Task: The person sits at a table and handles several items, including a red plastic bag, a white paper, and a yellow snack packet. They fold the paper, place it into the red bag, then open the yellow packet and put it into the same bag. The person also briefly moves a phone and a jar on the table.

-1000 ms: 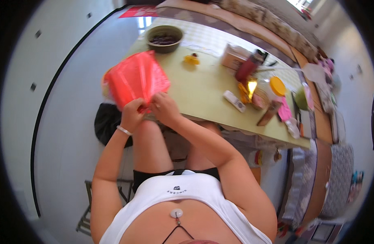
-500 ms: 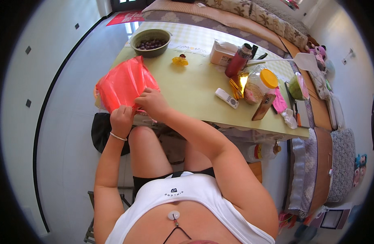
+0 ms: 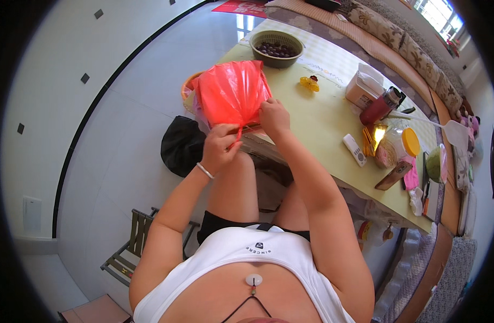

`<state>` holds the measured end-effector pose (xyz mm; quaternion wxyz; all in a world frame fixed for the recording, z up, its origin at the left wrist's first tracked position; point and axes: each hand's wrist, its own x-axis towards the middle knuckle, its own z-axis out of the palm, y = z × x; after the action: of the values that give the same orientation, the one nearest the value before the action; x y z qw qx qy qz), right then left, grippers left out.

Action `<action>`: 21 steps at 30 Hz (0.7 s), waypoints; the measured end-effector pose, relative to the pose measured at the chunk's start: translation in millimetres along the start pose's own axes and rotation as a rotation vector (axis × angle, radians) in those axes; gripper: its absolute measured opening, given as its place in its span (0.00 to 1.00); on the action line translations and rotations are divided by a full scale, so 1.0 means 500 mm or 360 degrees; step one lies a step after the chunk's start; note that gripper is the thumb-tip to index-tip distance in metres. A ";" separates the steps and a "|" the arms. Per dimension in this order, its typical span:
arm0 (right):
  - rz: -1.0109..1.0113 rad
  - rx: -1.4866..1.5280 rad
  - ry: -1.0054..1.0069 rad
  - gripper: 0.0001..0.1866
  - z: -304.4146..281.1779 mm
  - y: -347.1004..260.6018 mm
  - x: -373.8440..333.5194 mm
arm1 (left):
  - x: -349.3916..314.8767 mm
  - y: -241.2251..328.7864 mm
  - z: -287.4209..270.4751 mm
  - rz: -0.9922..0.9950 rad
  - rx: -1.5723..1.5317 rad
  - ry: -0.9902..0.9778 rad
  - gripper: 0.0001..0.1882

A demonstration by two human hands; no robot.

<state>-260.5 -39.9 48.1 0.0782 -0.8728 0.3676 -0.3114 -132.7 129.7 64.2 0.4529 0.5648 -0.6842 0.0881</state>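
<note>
You pinch the red plastic bag at its gathered mouth with left hand and right hand, fingers closed, seemingly mid-tie; next needs a steady pull.

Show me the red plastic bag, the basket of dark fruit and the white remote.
red plastic bag [image 3: 230, 94], head view, middle of its side.
basket [image 3: 259, 51], head view, near rim.
white remote [image 3: 356, 150], head view, its middle.

Glossy, crinkled red plastic bag

A pale yellow-green table carries a basket of dark fruit, remote, red flask.
</note>
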 end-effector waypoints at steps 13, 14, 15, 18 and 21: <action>-0.0335 0.0668 -0.0087 0.07 -0.099 -0.086 -0.044 | 0.041 -0.034 0.105 -0.0419 0.0027 -0.0003 0.09; -0.0254 0.0697 0.0013 0.08 -0.100 -0.088 -0.044 | 0.044 -0.029 0.098 -0.0451 0.0032 -0.0043 0.09; -0.0300 0.0628 0.0023 0.09 -0.092 -0.078 -0.041 | 0.046 -0.025 0.095 -0.0482 0.0038 -0.0083 0.09; -0.0349 0.0481 -0.0084 0.11 -0.061 -0.047 -0.034 | 0.045 -0.023 0.089 -0.0476 0.0117 -0.0123 0.09; -0.0274 0.0437 -0.0372 0.13 -0.042 -0.033 -0.039 | 0.037 -0.024 0.087 -0.0467 0.0115 -0.0091 0.10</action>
<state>-273.9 -12.7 61.4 0.2118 -0.9123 0.2340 -0.2608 -144.2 85.4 47.7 0.4207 0.6769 -0.6033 0.0292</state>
